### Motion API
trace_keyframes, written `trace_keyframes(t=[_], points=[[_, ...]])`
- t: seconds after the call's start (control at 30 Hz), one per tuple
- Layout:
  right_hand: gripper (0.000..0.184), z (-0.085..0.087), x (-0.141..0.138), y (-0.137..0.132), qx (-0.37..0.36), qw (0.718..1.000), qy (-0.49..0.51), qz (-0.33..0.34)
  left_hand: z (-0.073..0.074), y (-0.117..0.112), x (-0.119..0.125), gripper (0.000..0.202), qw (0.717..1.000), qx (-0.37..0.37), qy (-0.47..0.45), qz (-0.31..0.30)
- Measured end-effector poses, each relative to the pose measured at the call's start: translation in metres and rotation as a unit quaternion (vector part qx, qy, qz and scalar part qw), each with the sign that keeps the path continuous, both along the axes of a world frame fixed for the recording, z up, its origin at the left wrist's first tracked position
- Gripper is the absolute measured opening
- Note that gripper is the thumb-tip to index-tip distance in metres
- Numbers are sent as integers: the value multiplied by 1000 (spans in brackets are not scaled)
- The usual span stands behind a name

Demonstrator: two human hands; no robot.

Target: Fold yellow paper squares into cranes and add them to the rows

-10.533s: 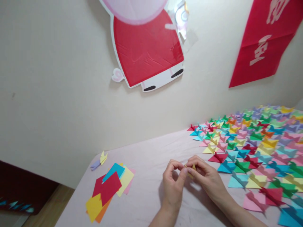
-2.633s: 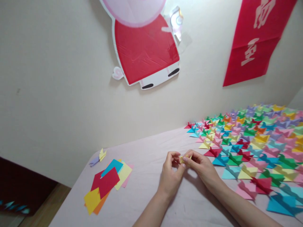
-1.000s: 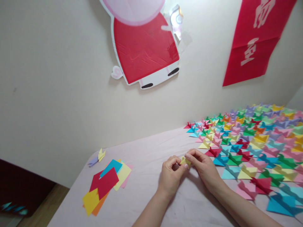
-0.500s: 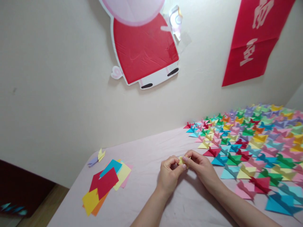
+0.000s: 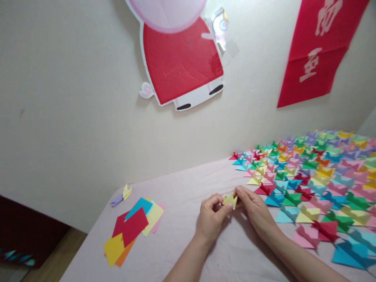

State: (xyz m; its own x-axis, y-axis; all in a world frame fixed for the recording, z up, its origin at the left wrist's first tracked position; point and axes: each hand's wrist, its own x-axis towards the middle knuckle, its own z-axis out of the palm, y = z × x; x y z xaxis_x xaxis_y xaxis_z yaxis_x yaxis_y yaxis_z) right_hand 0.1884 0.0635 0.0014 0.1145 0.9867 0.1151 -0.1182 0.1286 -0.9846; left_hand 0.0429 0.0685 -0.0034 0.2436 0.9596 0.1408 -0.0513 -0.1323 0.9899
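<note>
A small pale yellow folded paper crane (image 5: 230, 200) is held up just above the pale cloth (image 5: 182, 223). My left hand (image 5: 210, 216) pinches its left side between thumb and fingers. At the crane's upper right edge, the fingertips of my right hand (image 5: 253, 204) are closed on the paper, partly hiding that end. Both hands are closed, close together in front of me. To their right stand many finished paper cranes (image 5: 308, 214) in rows of mixed colours.
Loose square paper sheets (image 5: 135, 227) in red, blue, yellow and orange lie overlapping at the left. Behind them rest a yellow folded piece (image 5: 127, 192) and a lavender one (image 5: 117, 200). The wall behind carries a cartoon cutout (image 5: 182, 62) and a red banner (image 5: 317, 58).
The yellow crane has turned, and more of it shows between my hands. My right thumb has shifted off its front to the right edge. The view has moved slightly.
</note>
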Motion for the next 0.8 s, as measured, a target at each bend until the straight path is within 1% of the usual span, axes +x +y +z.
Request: trace_keyframes(t=[0.07, 0.17, 0.27, 0.4, 0.53, 0.73, 0.8], points=[[49, 1, 0, 0, 9, 1000, 7, -9, 0, 1, 0, 33, 1000, -6, -16, 10], [44, 2, -1, 0, 23, 1000, 4, 2, 0, 2, 0, 34, 999, -14, -35, 22], [43, 1, -1, 0, 34, 999, -13, 5, 0, 3, 1, 35, 999, -19, -41, 22], [42, -3, 0, 1, 39, 999, -16, 8, 2, 2, 1, 33, 999, -25, -39, 12], [41, -6, 0, 2, 55, 998, -22, -14, 3, 2, 1, 32, 999, -24, -38, 13], [36, -6, -1, 0, 58, 998, -16, 13, 2, 3, 2, 31, 1000, -13, -19, 17], [35, -7, -1, 0, 57, 998, -15, 11, 1, 3, 2, 30, 1000, -11, -8, 22]])
